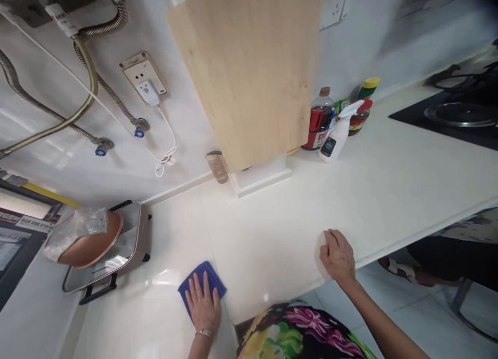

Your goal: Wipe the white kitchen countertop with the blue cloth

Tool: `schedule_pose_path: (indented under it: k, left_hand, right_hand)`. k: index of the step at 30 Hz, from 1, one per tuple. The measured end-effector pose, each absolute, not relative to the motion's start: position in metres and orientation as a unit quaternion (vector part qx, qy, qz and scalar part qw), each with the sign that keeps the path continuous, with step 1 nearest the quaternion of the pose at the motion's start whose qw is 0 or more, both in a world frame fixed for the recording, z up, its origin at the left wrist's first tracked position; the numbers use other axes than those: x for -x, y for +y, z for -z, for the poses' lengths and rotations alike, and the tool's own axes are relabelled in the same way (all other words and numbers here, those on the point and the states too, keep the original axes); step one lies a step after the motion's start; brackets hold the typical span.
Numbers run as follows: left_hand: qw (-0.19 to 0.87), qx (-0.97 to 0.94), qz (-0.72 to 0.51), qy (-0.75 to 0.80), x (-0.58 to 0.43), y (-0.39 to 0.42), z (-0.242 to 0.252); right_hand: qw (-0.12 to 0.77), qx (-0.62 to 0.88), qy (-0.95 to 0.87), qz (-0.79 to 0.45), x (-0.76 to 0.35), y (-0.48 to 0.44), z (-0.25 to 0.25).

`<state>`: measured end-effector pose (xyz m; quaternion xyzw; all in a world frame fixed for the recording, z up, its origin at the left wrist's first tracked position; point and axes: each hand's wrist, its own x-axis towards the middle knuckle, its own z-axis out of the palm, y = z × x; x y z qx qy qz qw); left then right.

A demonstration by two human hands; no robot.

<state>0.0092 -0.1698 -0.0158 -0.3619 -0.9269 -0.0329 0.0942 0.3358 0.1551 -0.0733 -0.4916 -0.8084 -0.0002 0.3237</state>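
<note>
My left hand [204, 306] lies flat with fingers spread on a folded blue cloth [212, 277], pressing it against the white countertop [268, 234]. The cloth sticks out past my fingertips and to both sides. Near the front edge of the counter rests my right hand [338, 256], its fingers curled in and drawn together, with nothing seen in them. A bare stretch of counter lies between the two hands.
At the left stands an electric cooker [134, 245] holding a copper-coloured pan [97, 245] under plastic wrap. A wooden board [252, 73] hangs low over the counter. Behind are a spray bottle [338, 136], a sauce bottle [317, 123] and a small jar [218, 167]. A stove [447, 112] sits at right; a person's foot [404, 271] shows below.
</note>
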Motion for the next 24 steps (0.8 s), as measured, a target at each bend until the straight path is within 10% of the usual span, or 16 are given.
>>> schedule_pose_path:
  k: [24]
  left_hand:
    - [0.094, 0.464, 0.078, -0.878, 0.039, 0.054, 0.011]
  right_hand:
    - [0.268, 0.523, -0.809, 0.009, -0.325, 0.149, 0.064]
